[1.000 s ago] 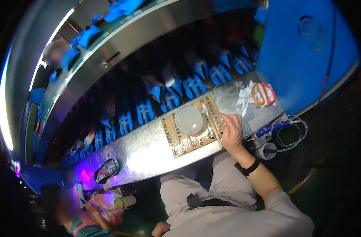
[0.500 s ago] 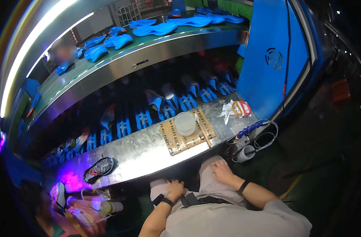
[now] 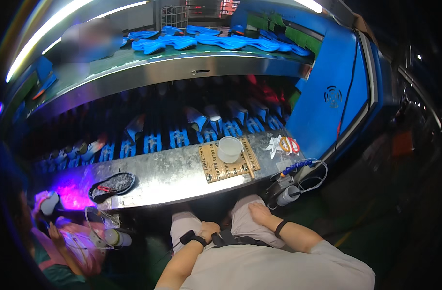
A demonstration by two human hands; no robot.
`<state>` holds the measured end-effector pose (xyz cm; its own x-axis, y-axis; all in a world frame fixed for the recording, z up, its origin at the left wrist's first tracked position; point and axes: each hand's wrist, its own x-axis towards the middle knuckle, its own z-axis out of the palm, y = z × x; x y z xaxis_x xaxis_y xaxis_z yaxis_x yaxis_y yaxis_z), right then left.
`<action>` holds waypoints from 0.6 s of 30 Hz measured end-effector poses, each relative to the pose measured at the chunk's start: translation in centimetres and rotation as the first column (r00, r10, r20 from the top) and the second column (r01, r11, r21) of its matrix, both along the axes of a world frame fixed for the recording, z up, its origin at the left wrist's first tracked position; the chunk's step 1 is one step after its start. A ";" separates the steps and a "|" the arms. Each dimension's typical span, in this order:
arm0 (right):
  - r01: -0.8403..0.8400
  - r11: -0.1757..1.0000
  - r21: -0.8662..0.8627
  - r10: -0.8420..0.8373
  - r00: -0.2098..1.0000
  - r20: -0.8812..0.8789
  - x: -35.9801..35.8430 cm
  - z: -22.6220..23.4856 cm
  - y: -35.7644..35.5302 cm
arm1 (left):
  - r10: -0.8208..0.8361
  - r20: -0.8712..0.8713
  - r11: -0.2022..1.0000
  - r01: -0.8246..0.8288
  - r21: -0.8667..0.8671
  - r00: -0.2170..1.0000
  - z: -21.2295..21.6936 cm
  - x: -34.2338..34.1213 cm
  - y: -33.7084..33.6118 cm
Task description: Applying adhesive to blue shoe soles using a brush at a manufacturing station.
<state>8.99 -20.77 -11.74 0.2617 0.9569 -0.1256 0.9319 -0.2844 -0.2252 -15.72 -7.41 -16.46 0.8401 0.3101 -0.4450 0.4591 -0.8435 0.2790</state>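
Note:
My left hand [image 3: 209, 230] rests on my left thigh beside a dark strap, open and holding nothing that I can see. On the other thigh lies my right hand [image 3: 260, 214], also open, its fingers draped on the trouser cloth. In front of my knees runs a metal bench [image 3: 158, 180]. A translucent plastic tub [image 3: 229, 149] stands on a brown printed sheet [image 3: 216, 170] there, with a thin stick [image 3: 249, 163] along the sheet's right side. Neither hand touches these.
A black shoe-shaped tray [image 3: 112, 186] lies on the bench's left. Scissors [image 3: 289, 144] sit on white paper at right, above a blue jointed hose [image 3: 297, 167] and white bottle [image 3: 287, 195]. Blue soles [image 3: 221, 42] line the conveyor behind. A co-worker [image 3: 68, 246] sits at left.
My view has shifted, so the bench and conveyor appear slightly moved. Both hands stay on my thighs, the fingers drawn in a little. The co-worker at the conveyor's far left appears larger.

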 end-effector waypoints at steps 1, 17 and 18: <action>-0.015 1.000 -0.007 0.015 1.000 0.018 -0.3 0.6 0.3 | 0.015 0.018 1.000 -0.015 -0.007 1.000 -0.4 -0.3 0.0; -0.213 0.915 -0.342 0.218 0.976 -0.026 -1.6 3.8 1.1 | -0.002 0.235 1.000 0.000 0.007 0.972 0.7 -3.3 -0.4; -0.268 0.881 -0.389 0.266 0.962 -0.060 -1.9 4.8 0.9 | -0.003 0.232 1.000 -0.002 0.022 0.973 -0.2 -3.2 -0.4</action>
